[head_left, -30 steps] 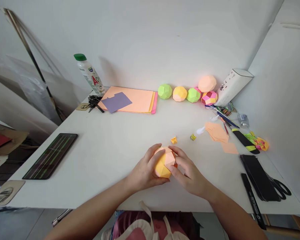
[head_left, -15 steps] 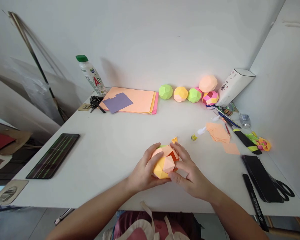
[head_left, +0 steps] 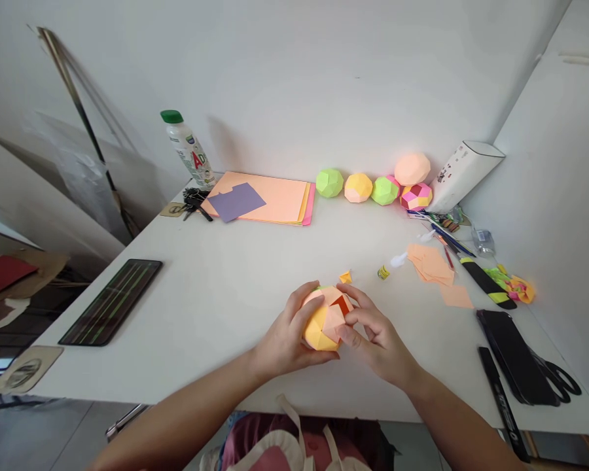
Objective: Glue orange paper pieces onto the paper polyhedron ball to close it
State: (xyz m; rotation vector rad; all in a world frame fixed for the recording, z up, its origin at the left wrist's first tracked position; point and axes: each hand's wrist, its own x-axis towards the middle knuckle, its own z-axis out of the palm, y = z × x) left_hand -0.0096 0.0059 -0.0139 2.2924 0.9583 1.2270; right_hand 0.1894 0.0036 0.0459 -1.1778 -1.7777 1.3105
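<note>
Near the table's front edge, a faceted paper ball [head_left: 319, 327] in peach and yellow, with a bit of green at its top, is held between both hands. My left hand [head_left: 289, 330] wraps round its left side, fingers on top and below. On the right side, my right hand [head_left: 377, 337] pinches a peach facet between thumb and fingers. A dark orange opening shows in the ball beside those fingers. Just beyond lies a small folded orange paper piece [head_left: 345, 277]. A small glue tube [head_left: 383, 272] with a white nozzle rests to its right.
Several finished paper balls [head_left: 358, 188] line the wall. Coloured sheets [head_left: 279, 199], a purple piece [head_left: 238, 201] and a bottle [head_left: 191, 154] sit at back left. A tablet [head_left: 112, 302] lies left. Peach squares [head_left: 429, 263], a cutter [head_left: 488, 282], a phone [head_left: 515, 356], scissors [head_left: 559, 379] and a marker [head_left: 503, 402] are right.
My right thumb and fingers have closed in on the peach facet, and the dark opening looks smaller. The whole view has shifted slightly.
</note>
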